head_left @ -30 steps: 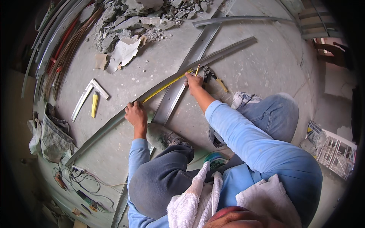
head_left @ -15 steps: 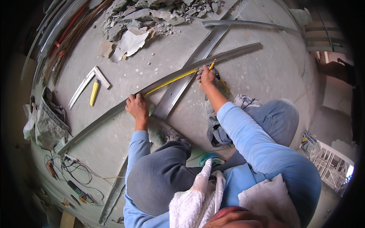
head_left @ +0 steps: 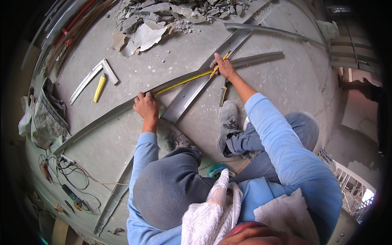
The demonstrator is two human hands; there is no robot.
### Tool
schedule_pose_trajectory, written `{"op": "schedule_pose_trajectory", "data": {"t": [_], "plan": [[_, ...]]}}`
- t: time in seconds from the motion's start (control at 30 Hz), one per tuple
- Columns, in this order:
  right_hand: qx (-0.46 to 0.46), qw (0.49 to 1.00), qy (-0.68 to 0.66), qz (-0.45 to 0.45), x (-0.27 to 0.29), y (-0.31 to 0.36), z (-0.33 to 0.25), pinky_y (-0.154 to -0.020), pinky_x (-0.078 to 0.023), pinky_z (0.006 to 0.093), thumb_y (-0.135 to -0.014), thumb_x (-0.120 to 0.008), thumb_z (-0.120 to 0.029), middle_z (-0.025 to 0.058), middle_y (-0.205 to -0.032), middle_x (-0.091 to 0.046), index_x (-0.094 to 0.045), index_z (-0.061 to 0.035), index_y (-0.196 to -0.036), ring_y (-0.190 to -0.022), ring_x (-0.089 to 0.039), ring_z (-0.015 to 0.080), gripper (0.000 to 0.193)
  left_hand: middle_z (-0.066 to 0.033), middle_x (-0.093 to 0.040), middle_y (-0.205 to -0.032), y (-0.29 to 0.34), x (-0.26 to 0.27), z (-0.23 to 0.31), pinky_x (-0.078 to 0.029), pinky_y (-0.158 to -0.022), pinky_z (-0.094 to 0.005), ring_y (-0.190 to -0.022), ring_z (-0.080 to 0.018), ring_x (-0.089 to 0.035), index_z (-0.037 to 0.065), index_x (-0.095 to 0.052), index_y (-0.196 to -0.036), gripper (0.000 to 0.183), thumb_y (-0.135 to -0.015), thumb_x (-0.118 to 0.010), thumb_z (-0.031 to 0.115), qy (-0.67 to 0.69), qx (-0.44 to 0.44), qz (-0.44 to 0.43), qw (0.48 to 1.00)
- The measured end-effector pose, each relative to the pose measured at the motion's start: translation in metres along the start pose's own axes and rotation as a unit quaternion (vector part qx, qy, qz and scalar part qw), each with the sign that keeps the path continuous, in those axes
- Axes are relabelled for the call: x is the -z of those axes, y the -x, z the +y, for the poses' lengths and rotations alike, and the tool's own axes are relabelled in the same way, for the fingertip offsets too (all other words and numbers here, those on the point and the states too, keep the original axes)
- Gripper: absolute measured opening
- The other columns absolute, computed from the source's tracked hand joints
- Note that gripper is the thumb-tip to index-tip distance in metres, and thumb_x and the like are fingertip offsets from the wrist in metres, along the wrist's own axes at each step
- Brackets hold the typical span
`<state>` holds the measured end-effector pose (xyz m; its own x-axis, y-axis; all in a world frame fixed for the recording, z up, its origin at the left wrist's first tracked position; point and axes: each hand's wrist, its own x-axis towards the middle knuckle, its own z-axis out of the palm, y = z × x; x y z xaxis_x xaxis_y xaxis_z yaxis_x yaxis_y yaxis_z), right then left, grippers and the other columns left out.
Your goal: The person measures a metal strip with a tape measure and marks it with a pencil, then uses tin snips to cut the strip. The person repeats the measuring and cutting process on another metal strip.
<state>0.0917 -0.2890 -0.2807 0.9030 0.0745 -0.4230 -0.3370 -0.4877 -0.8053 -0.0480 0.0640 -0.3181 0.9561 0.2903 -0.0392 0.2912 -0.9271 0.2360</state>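
Observation:
A long grey metal channel (head_left: 108,115) lies slantwise across the floor, over a wider metal channel (head_left: 185,96). Along its near edge stretches the yellow blade of a tape measure (head_left: 181,83). My left hand (head_left: 146,107) is closed at the channel's edge, on the left end of the visible blade; the tape's case cannot be made out. At the blade's right end, my right hand (head_left: 223,67) grips a yellow-orange pencil (head_left: 214,71), its lower end by the tape and channel. Just below that hand lies a tool with a yellow and black handle (head_left: 223,94).
Left lie a metal square (head_left: 86,83) and a yellow-handled tool (head_left: 99,88). A sack (head_left: 49,116) and corded power tools (head_left: 72,197) sit farther left. Rubble (head_left: 163,18) is heaped at the far side, near another metal strip (head_left: 273,31). My shoe (head_left: 228,116) rests near the channels.
My right hand has moved up and over to the channel, bringing the pencil's lower end to the tape. My left hand keeps its place on the channel. The dark-and-yellow tool and my shoe show more clearly.

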Motion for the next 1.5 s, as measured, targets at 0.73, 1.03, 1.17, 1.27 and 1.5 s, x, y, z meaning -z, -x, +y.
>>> {"op": "schedule_pose_trajectory", "data": {"t": [0.73, 1.03, 1.17, 1.27, 1.5], "plan": [[0.067, 0.972, 0.216, -0.063, -0.015, -0.005, -0.005, -0.077, -0.052, 0.0304, -0.082, -0.074, -0.027, 0.0066, -0.086, -0.072, -0.071, -0.0049, -0.091, -0.083, -0.067, 0.0131, 0.024, -0.0081, -0.06, -0.108, -0.001, 0.0, 0.002, -0.045, -0.084, -0.0528, -0.107, -0.0335, -0.058, 0.016, -0.073, -0.097, 0.018, -0.091, -0.063, 0.03, -0.014, 0.012, -0.013, 1.0], [0.081, 0.965, 0.245, -0.044, -0.017, -0.001, -0.008, -0.079, -0.053, 0.0319, -0.079, -0.075, -0.032, 0.0063, -0.086, -0.073, -0.072, -0.0096, -0.089, -0.083, -0.068, 0.017, 0.025, -0.0073, -0.061, -0.107, -0.001, -0.003, 0.002, -0.046, -0.082, -0.052, -0.107, -0.0324, -0.059, 0.017, -0.074, -0.097, 0.018, -0.09, -0.064, 0.03, -0.022, 0.009, -0.003, 1.0], [0.084, 0.969, 0.229, -0.048, -0.017, -0.002, -0.005, -0.079, -0.053, 0.0323, -0.079, -0.075, -0.034, 0.0065, -0.086, -0.073, -0.072, -0.0101, -0.089, -0.083, -0.068, 0.0173, 0.026, -0.0068, -0.061, -0.106, -0.002, -0.003, 0.001, -0.046, -0.082, -0.0517, -0.106, -0.0315, -0.059, 0.017, -0.073, -0.097, 0.017, -0.089, -0.064, 0.029, -0.025, 0.013, -0.012, 1.0], [0.085, 0.966, 0.24, -0.053, -0.016, -0.002, -0.005, -0.079, -0.053, 0.0329, -0.079, -0.074, -0.035, 0.0067, -0.087, -0.073, -0.072, -0.0105, -0.088, -0.083, -0.069, 0.0184, 0.027, -0.0066, -0.061, -0.106, -0.002, -0.003, 0.001, -0.046, -0.082, -0.0517, -0.106, -0.0312, -0.059, 0.018, -0.073, -0.096, 0.017, -0.089, -0.064, 0.029, -0.029, 0.012, -0.011, 0.999], [0.078, 0.969, 0.231, -0.034, -0.018, 0.0, -0.007, -0.081, -0.053, 0.0341, -0.078, -0.075, -0.035, 0.0073, -0.087, -0.073, -0.072, -0.0112, -0.087, -0.085, -0.069, 0.0208, 0.026, -0.0058, -0.062, -0.106, -0.001, -0.003, 0.001, -0.047, -0.081, -0.0513, -0.105, -0.0312, -0.06, 0.019, -0.075, -0.098, 0.019, -0.091, -0.065, 0.033, -0.034, 0.005, 0.003, 0.999]]}}
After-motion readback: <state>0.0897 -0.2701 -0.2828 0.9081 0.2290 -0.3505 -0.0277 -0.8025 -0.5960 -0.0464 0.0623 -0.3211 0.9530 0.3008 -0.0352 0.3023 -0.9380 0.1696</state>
